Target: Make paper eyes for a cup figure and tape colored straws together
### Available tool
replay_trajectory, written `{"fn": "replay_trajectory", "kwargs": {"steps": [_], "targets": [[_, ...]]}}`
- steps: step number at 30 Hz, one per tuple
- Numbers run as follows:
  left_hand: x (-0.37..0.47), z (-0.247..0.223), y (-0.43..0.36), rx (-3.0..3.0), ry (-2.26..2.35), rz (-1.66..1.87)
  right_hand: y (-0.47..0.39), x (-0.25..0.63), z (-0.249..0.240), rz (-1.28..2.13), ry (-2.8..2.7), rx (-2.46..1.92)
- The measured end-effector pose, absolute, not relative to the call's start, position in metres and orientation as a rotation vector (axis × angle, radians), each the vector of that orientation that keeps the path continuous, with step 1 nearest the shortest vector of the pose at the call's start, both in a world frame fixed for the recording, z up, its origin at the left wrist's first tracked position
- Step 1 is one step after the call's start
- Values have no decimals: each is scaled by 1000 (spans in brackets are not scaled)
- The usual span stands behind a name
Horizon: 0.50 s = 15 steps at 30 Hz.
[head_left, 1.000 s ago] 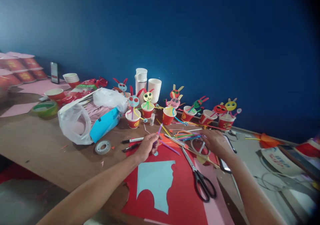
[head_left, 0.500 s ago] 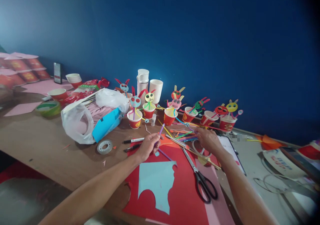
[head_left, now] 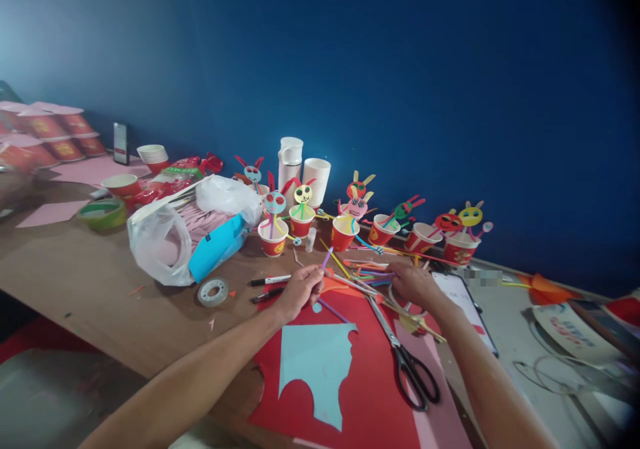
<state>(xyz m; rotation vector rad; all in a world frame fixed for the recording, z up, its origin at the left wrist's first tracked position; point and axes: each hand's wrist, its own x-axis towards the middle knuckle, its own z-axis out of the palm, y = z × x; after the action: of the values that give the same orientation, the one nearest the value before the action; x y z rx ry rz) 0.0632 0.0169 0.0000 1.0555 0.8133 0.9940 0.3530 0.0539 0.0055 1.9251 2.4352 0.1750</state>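
My left hand (head_left: pixel 301 290) is closed around a purple straw (head_left: pixel 327 258), which sticks up past the fingertips. My right hand (head_left: pixel 414 285) is over a heap of coloured straws (head_left: pixel 367 276), its fingers bent down and together; what they pinch is hidden. Below the hands lies a red sheet (head_left: pixel 373 382) with a cut light-blue paper (head_left: pixel 313 349) on top. Black-handled scissors (head_left: pixel 407 362) rest at the sheet's right side, blades towards the heap. Two pens (head_left: pixel 270 280) lie just left of my left hand.
Along the wall stand paper cups (head_left: pixel 345 236) bearing paper-faced straw figures. To the left are a plastic bag (head_left: pixel 160 249), a tape roll (head_left: pixel 213 292) and a green tape ring (head_left: pixel 103 214). A phone (head_left: pixel 463 302) lies right of my right hand; stacked cups (head_left: pixel 65 148) stand far left.
My right hand has shifted slightly left and down over the straw heap. My left hand keeps its hold on the purple straw. The whole view has moved slightly to the right.
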Motion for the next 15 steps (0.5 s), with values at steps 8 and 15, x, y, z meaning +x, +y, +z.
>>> {"fn": "replay_trajectory", "kwargs": {"steps": [8, 15], "targets": [[64, -1, 17, 1063, 804, 986, 68, 346, 10, 165, 2427, 1989], [62, 2, 17, 1067, 812, 992, 82, 337, 5, 131, 2390, 1970]]}}
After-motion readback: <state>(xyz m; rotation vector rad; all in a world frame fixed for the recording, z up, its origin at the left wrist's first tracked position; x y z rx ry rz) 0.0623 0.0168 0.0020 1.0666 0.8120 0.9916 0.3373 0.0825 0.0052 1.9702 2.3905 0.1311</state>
